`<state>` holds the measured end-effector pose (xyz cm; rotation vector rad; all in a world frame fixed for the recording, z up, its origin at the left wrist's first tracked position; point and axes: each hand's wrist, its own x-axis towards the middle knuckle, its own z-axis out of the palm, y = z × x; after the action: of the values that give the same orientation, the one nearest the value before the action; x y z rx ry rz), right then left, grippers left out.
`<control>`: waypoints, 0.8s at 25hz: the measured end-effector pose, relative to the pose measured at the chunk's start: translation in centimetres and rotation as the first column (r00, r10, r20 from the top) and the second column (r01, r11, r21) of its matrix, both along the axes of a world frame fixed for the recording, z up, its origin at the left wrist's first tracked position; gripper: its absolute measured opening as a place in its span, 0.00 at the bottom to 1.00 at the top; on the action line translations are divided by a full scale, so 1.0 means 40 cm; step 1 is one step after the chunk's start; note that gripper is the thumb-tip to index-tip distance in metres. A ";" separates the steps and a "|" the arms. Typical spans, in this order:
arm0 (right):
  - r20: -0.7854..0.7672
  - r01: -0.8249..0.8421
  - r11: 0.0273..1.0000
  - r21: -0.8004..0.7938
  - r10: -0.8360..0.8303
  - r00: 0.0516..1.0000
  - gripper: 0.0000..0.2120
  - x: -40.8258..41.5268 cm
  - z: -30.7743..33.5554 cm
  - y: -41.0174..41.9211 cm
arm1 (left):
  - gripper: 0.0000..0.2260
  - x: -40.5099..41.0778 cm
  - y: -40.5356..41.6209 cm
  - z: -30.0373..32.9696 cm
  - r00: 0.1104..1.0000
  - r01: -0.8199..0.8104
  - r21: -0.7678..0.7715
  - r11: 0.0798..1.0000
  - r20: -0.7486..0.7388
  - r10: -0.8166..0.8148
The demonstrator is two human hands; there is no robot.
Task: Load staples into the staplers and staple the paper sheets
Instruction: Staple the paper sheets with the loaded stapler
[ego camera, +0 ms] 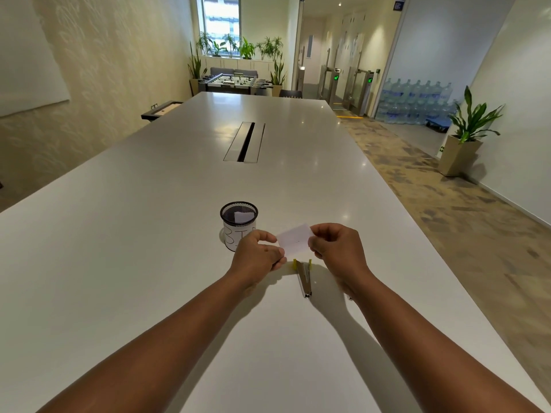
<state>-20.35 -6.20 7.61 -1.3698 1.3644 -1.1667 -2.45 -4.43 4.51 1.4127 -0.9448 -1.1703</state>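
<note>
The left hand (pixel 256 251) and right hand (pixel 337 248) each pinch one end of a small paper slip (pixel 295 239), held in the air just above the stapler (pixel 304 278) lying on the table (pixel 149 263). To staple well, the person should probably square the edges first and keep the fingers clear of the corner. A mesh cup (pixel 238 222) stands near the left hand.

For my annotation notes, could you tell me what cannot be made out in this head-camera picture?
- Paper slip: any staple too small to see; edges covered by left hand and right hand.
- Stapler: staples inside too small to tell.
- Mesh cup: label partly hidden by the left hand.
</note>
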 end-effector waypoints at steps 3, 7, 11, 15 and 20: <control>-0.147 -0.009 0.994 -0.108 -0.007 0.989 0.10 0.019 0.015 -0.032 | 0.06 0.026 0.006 -0.049 0.973 -0.014 0.011 1.000 0.230 0.011; -0.251 -0.048 0.964 -0.261 -0.020 0.968 0.10 0.075 0.050 -0.087 | 0.08 0.057 0.008 -0.092 0.774 0.090 0.019 0.996 0.628 -0.082; -0.320 -0.107 0.913 -0.394 -0.027 0.947 0.10 0.151 0.069 -0.138 | 0.08 0.088 -0.007 -0.097 0.770 0.183 0.076 0.980 0.609 -0.191; -0.387 -0.180 0.883 -0.434 -0.003 0.922 0.11 0.218 0.051 -0.174 | 0.07 0.123 -0.014 -0.094 0.796 0.229 0.118 0.966 0.549 -0.255; -0.582 -0.356 0.828 -0.433 0.044 0.812 0.12 0.267 0.013 -0.202 | 0.05 0.158 -0.022 -0.091 0.807 0.239 0.129 0.962 0.526 -0.271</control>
<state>-9.69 -14.30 8.12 -2.3460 1.2555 -1.0740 3.87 -5.31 0.86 1.7473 -1.5490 -1.0044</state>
